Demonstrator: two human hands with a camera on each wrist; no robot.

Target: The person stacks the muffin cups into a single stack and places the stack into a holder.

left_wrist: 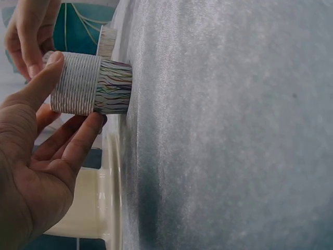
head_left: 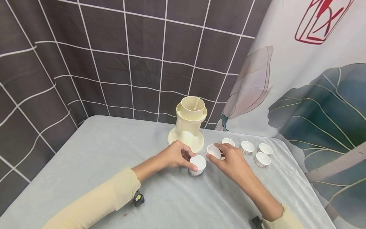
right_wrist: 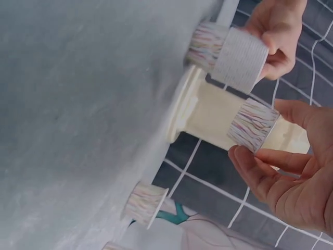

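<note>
A person's left grip holds a nested stack of paper cups, thumb on one side and fingers on the other, around the ridged band of packed rims. In this grip the stack is upright, its long axis vertical, white mouth up and narrower patterned base down at the desk; whether the base touches is hard to tell. Just right of it, the right grip pinches a single cup near its rim, between thumb and fingers. This cup is apart from the stack and raised off the desk, mouth up. Wavy multicoloured lines run lengthwise along the cup walls.

Just beyond the right grip is a part-hidden cup; farther right of that grip stand a middle cup, a far cup and a front cup, all mouth up. Beyond the left grip, a cream stand rises from a wide round foot to an open cylinder.

High to the right of both grips, a red framed mark on a pale leaf-printed curtain is cut off and unreadable. Soft grey cloth covers the desk; behind it hangs a dark curtain with white grid lines
</note>
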